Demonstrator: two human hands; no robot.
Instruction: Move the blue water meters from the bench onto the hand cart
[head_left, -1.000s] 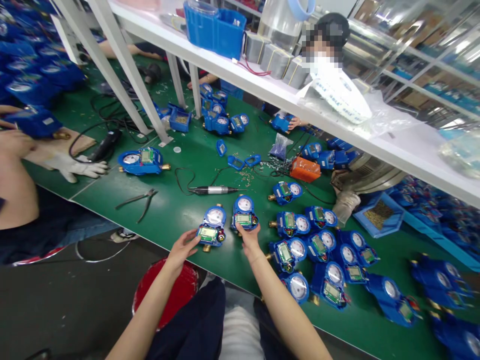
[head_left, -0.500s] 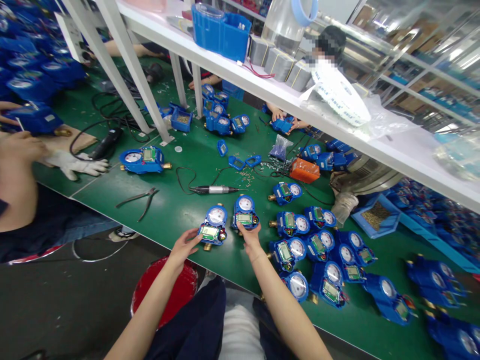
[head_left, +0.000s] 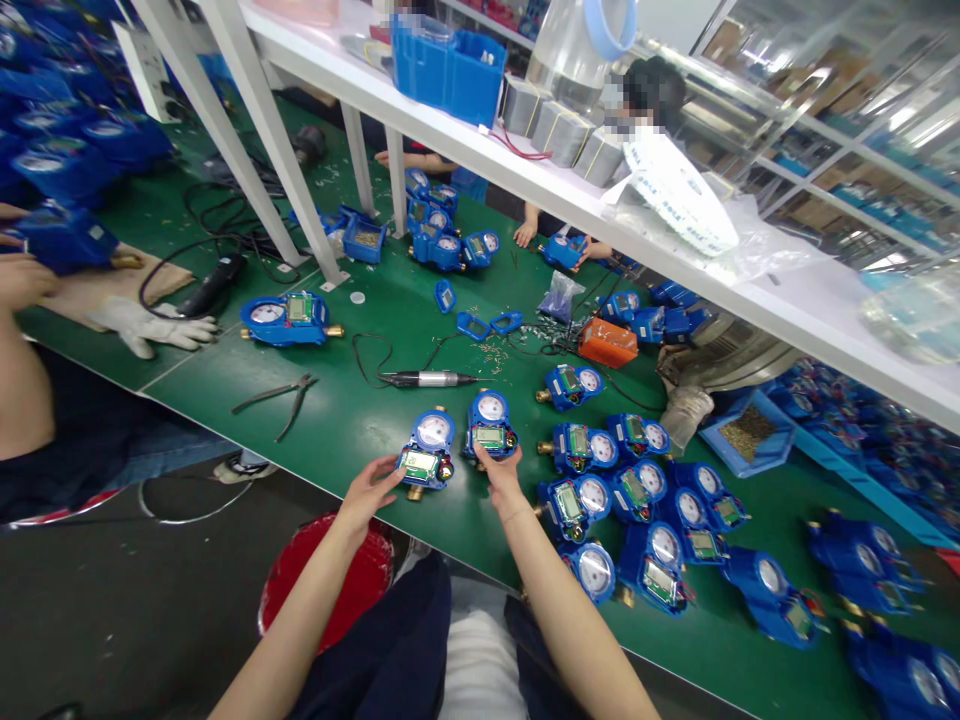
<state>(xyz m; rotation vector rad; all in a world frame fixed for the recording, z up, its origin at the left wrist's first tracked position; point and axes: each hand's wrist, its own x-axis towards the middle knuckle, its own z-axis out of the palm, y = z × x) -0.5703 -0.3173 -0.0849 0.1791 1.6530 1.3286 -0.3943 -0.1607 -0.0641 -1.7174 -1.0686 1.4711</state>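
Two blue water meters with white dials and green circuit boards lie side by side near the front edge of the green table [head_left: 352, 420]. My left hand [head_left: 367, 492] touches the near end of the left meter [head_left: 426, 453], fingers loosely curved and apart. My right hand [head_left: 498, 472] rests its fingertips on the near end of the right meter [head_left: 489, 425]. Neither meter is lifted.
Several more blue meters [head_left: 637, 500] crowd the table to the right. An electric screwdriver [head_left: 427, 379], pliers [head_left: 279, 398], another meter [head_left: 289, 318], a white glove [head_left: 150, 325] and an orange box [head_left: 609, 341] lie beyond. A white shelf [head_left: 525, 170] spans overhead. Other people work at left and behind.
Both hands stay on the two meters; only the view has shifted slightly. The person at left has drawn an arm back.
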